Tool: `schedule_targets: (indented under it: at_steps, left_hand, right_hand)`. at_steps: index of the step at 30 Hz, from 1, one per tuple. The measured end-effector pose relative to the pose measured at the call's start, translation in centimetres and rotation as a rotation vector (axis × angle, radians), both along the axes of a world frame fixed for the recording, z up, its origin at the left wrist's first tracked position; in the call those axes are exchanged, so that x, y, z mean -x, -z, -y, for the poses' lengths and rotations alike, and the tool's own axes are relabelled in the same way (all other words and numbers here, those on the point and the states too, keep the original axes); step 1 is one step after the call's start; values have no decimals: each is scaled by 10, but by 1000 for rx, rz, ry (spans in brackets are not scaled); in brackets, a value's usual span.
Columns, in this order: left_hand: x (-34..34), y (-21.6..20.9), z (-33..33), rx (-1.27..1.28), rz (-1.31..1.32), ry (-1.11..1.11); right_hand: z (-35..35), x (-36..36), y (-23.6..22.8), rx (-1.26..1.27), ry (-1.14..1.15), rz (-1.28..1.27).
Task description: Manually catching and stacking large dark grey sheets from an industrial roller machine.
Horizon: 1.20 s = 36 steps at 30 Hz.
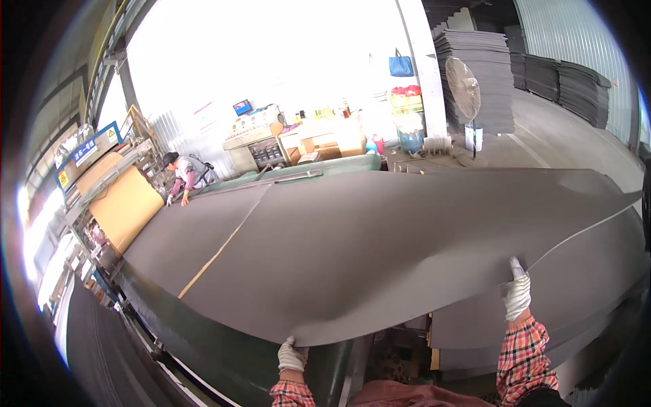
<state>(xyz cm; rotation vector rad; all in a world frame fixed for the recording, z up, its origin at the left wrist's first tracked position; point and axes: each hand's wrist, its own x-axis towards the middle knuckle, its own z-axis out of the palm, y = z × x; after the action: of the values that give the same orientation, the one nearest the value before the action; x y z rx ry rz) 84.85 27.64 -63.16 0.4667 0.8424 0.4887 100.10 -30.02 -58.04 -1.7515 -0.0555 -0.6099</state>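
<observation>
A large dark grey foam sheet [352, 237] spans the view, its near edge lifted and bowed. My left hand [292, 355], in a white glove, grips that edge at the lower middle, thumb on top. Farther right, my gloved right hand [518, 292] pinches the same edge, its thumb lying on the upper face. The fingers of both hands are hidden beneath the sheet. Below its right part lies a stack of similar grey sheets [475, 332]. Under its left part runs a green conveyor belt [203, 339]. A tan strip [217, 254] crosses the sheet's left part.
At the far left a co-worker [190, 173] leans over the sheet beside a machine with a tan roll [129, 203]. Behind stand a control desk [251, 129], a standing fan [464, 88] and tall sheet stacks [475, 74]. More dark sheets [102, 346] lie at the lower left.
</observation>
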Motion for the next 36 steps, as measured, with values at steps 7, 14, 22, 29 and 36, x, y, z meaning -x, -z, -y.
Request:
schedule_targets:
  at_steps: [7,14,22,29,36]
  left_hand:
    - [-2,-15,-34,-118,-29,-68]
    - [-27,-56,74,97,227,141]
    - [-47,-26,-5,-36,68,24]
    - [-49,-13,44,-59,405,226]
    - [-71,-23,96,-107,222,382]
  right_hand:
    - [-95,5,-89,798,171,425]
    - [-144,-2,-112,809,-62,604]
    - [-126,38,-140,-996,-341,31]
    - [-132,18,-48,-804,-285,-238]
    - [-145,1,-11,-1131,-306,-677]
